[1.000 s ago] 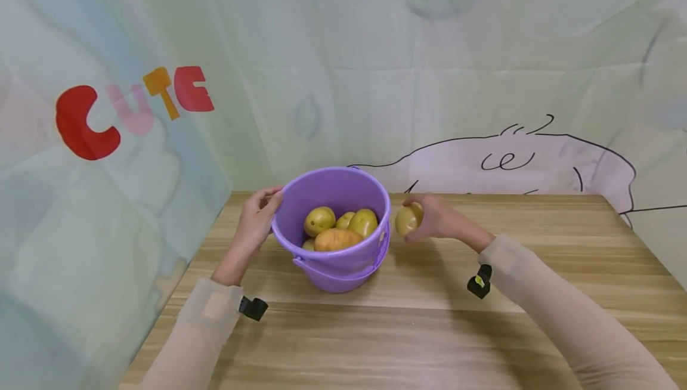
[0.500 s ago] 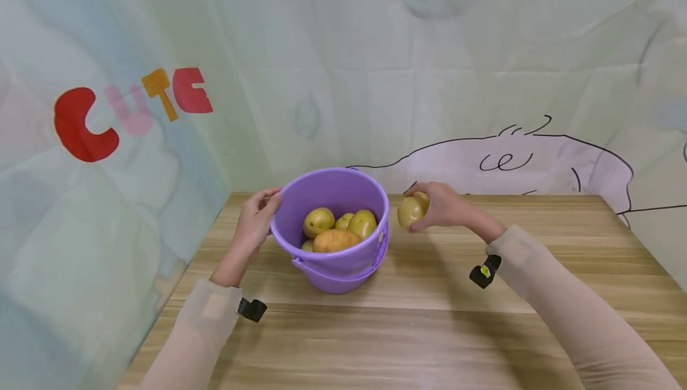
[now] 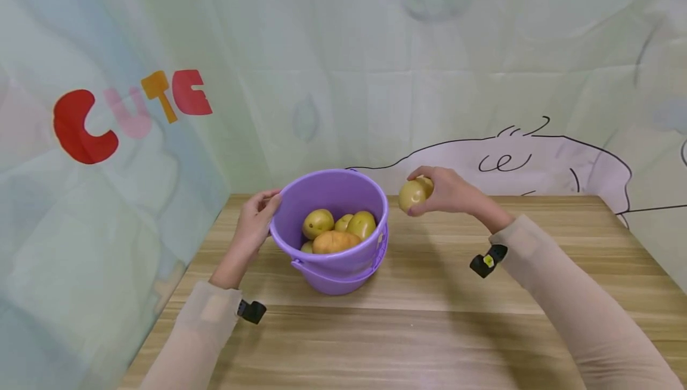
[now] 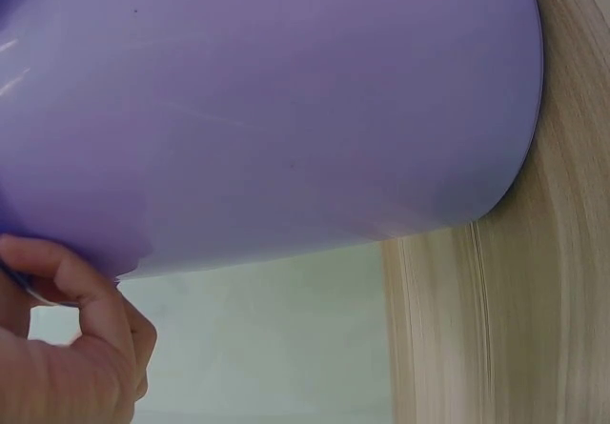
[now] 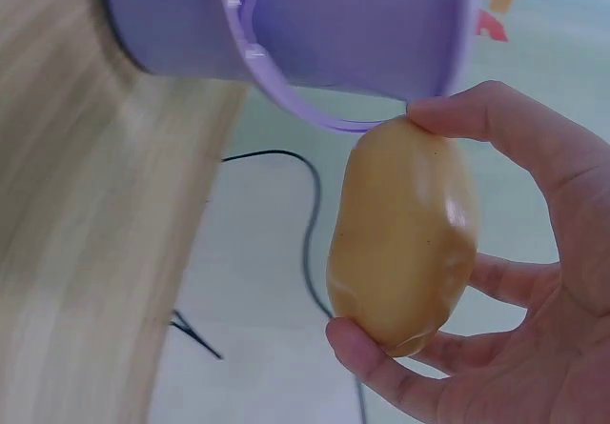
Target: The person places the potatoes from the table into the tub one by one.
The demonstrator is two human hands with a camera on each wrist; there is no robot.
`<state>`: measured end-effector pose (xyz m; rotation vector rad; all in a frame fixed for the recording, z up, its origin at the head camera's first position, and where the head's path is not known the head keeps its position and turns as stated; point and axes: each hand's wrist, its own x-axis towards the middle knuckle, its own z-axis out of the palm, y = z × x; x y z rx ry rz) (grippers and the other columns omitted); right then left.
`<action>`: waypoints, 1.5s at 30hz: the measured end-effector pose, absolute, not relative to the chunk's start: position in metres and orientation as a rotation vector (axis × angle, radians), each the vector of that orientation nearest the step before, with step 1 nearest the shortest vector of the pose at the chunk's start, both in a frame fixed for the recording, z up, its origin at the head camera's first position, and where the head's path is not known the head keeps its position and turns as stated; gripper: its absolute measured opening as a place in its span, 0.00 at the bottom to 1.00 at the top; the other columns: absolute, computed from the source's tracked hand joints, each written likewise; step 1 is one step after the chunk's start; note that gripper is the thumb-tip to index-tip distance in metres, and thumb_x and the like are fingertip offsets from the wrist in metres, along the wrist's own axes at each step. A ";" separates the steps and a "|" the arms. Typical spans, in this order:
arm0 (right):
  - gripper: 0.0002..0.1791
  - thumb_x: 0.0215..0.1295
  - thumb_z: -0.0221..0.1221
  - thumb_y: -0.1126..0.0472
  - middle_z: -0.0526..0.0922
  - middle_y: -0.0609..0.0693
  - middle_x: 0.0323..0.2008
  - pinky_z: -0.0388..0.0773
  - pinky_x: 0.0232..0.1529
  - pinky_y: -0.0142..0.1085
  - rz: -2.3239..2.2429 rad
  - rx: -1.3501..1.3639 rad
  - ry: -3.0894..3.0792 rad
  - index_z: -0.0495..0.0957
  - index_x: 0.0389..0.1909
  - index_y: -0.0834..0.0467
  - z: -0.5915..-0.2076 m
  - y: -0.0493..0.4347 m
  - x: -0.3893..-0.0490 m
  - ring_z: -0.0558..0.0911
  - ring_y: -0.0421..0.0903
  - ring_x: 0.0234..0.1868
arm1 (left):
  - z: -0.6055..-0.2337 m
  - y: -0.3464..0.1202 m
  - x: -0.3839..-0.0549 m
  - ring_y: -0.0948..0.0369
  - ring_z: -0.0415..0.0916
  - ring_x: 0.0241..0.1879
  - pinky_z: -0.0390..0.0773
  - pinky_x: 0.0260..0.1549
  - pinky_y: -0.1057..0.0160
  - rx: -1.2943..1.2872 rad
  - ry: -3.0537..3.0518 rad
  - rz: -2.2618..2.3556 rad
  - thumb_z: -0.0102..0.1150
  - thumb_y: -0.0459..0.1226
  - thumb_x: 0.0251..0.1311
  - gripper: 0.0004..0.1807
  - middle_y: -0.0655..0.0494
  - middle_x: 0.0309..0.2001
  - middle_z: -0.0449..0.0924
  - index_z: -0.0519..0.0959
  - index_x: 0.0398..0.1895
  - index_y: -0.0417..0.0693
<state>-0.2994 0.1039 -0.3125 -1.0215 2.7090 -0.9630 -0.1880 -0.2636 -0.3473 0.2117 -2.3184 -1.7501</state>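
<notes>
A purple bucket point(image 3: 335, 268) stands on the wooden table, its handle hanging down at the front. Inside lie several potatoes, among them a yellow-green potato point(image 3: 318, 223) and a browner long potato point(image 3: 336, 242). My left hand point(image 3: 252, 223) grips the bucket's left rim; the left wrist view shows curled fingers point(image 4: 95, 295) at the rim beside the bucket's wall point(image 4: 305, 110). To the right of the bucket, above the table, my right hand point(image 3: 448, 190) holds a smooth yellow potato point(image 5: 405, 233) between thumb and fingertips. The potato is apart from the bucket in the head view.
The wooden table point(image 3: 429, 342) reaches back to a pale printed curtain point(image 3: 333, 68). On the left curtain are coloured letters point(image 3: 86, 127). Black straps with small cameras sit on both wrists, such as the left wrist camera point(image 3: 251, 311).
My right hand has lifted the potato upward and slightly to the right, off beside the bucket. The left hand and the bucket stay where they were.
</notes>
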 end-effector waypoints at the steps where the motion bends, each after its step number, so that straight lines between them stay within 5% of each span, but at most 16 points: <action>1: 0.37 0.46 0.76 0.53 0.81 0.60 0.44 0.79 0.35 0.38 -0.971 -1.021 2.716 0.75 0.57 0.64 -0.309 0.104 -0.300 0.78 0.52 0.39 | -0.347 -0.264 -0.188 0.59 0.79 0.35 0.87 0.34 0.61 0.212 -2.317 -1.750 0.48 0.43 0.76 0.24 0.44 0.42 0.75 0.70 0.66 0.36; 15: 0.38 0.50 0.73 0.47 0.78 0.57 0.53 0.80 0.37 0.40 -1.029 -1.031 2.774 0.74 0.62 0.57 -0.272 0.080 -0.291 0.78 0.51 0.42 | -0.348 -0.266 -0.186 0.60 0.79 0.35 0.87 0.34 0.61 0.230 -2.311 -1.756 0.48 0.43 0.76 0.24 0.44 0.42 0.74 0.70 0.66 0.35; 45: 0.40 0.50 0.71 0.47 0.81 0.54 0.47 0.81 0.38 0.39 -1.015 -1.219 2.651 0.72 0.63 0.59 -0.254 0.025 -0.277 0.79 0.49 0.41 | -0.347 -0.264 -0.188 0.63 0.78 0.33 0.86 0.31 0.68 0.224 -2.317 -1.739 0.48 0.43 0.76 0.24 0.44 0.43 0.75 0.71 0.66 0.35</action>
